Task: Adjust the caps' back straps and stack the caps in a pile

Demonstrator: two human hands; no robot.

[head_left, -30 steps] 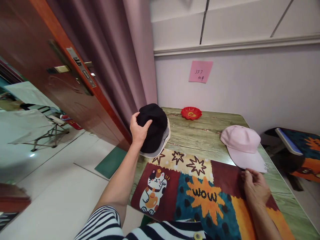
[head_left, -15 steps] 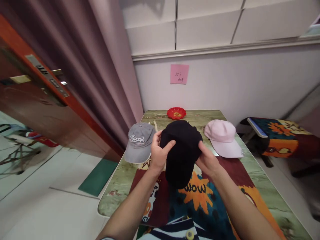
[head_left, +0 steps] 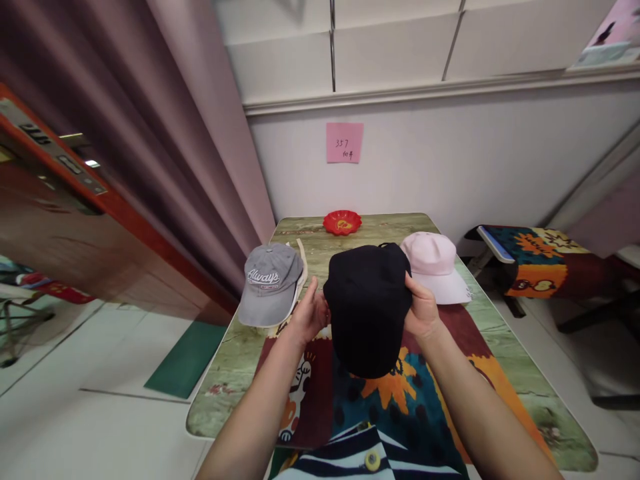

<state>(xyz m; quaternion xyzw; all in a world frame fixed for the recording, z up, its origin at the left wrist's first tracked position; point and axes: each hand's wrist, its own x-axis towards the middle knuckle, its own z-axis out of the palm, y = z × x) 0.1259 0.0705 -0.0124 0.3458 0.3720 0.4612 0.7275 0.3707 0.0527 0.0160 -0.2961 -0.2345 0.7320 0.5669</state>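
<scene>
Below the fingers lies a patterned mat (head_left: 413, 423). Between the 2 hands hangs a black cap (head_left: 367, 310), brim down: the right hand (head_left: 421, 307) grips one edge; the left hand (head_left: 311, 315) touches the other, its partly hidden fingers' closure unclear. Left of the left fingers sits a gray cap (head_left: 270, 287); just beyond the right fingers, a pink cap (head_left: 435, 263); farther past both, a red dish (head_left: 327, 221).
</scene>
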